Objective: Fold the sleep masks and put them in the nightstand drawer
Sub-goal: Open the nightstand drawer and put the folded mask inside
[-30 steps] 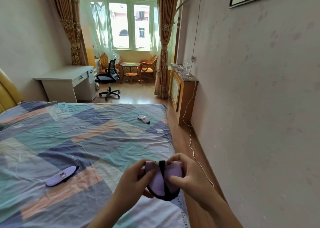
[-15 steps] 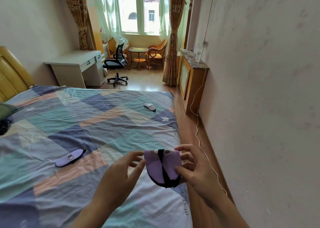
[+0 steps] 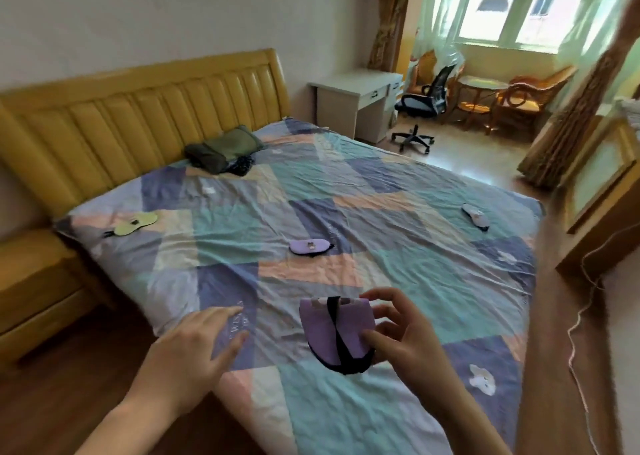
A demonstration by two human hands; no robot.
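My right hand [image 3: 405,337] pinches a folded purple sleep mask [image 3: 332,333] with a black strap wrapped around it, held above the near corner of the bed. To its left, my left hand [image 3: 194,347] hovers with fingers spread and holds nothing. Three more masks lie flat on the patchwork bedspread [image 3: 346,184]: a purple mask [image 3: 310,246] in the middle, a yellow-green mask [image 3: 133,226] near the left edge, and a pale mask [image 3: 476,216] at the far right. The yellow wooden nightstand [image 3: 33,288] stands left of the bed, its drawer shut.
A yellow padded headboard [image 3: 138,115] backs the bed, with folded dark green cloth [image 3: 221,146] beneath it. Beyond stand a white desk [image 3: 356,98], a black office chair [image 3: 422,108] and rattan chairs. A wooden cabinet [image 3: 595,191] and a white cable [image 3: 581,316] lie at right.
The view has swung left, bringing the headboard and nightstand into sight. My left hand has let go of the folded mask and moved away leftward; the right hand keeps its hold.
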